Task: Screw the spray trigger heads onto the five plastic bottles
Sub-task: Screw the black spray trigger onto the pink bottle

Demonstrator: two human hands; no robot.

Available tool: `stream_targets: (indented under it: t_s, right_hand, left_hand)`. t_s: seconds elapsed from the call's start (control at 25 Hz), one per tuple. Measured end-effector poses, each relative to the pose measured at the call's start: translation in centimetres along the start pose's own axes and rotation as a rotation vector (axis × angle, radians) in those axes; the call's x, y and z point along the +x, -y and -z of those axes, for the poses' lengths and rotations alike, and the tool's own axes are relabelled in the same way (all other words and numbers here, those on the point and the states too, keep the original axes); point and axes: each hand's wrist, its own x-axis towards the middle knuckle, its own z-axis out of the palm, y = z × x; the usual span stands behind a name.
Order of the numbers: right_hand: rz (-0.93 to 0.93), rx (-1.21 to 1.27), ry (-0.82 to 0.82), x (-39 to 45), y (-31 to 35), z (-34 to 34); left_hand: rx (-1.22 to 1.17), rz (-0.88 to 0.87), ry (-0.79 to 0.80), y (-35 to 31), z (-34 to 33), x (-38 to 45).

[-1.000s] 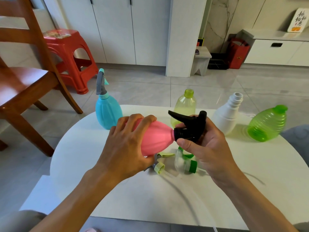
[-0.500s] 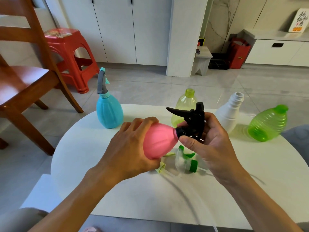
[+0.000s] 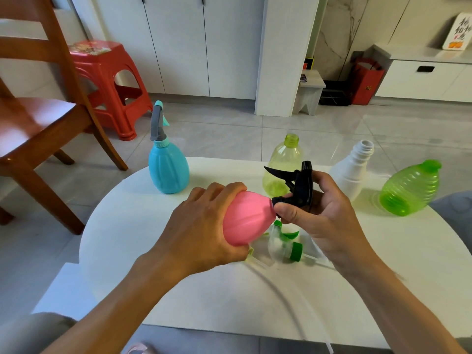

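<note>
While left hand (image 3: 204, 226) grips ribbed pink bottle (image 3: 246, 218) | right hand (image 3: 324, 213): black trigger head (image 3: 297, 185)

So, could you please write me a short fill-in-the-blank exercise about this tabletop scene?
1. The left hand grips the body of the ____ bottle.
2. The right hand holds a ____ trigger head at that bottle's neck.
3. The only bottle standing on the table with a head already on is the ____ one.
4. The bright green bottle at the right lies on its ____.

Missing words: pink; black; blue; side
</note>
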Motion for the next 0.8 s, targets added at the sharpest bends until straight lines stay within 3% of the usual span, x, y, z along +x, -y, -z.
stream_targets:
  t_s: [0.12,0.32,0.48,0.68,0.8]
  right_hand:
    - [0.011,-0.105,-0.002,-0.6,-0.4,-0.9]
    - [0.206,-0.582,0.046,-0.9,0.0,-0.6]
    - [0.292,-0.83,0.094,-0.4,0.5,0.7]
    - [0.281,-0.976,0.228,-0.1,1.1,2.4]
    - [0.308,-0.956,0.18,0.1,1.3,3.1]
  left_hand:
    - [0.004,-0.005,-0.02,0.0,-0.1,0.2]
    - [0.013,-0.011,-0.022,0.3,-0.2,0.3]
    - [0.042,0.004,-0.038,1.2,0.1,0.2]
    - [0.073,-0.005,-0.057,1.5,0.1,0.3]
    - [0.064,-0.017,-0.064,1.7,0.0,0.3]
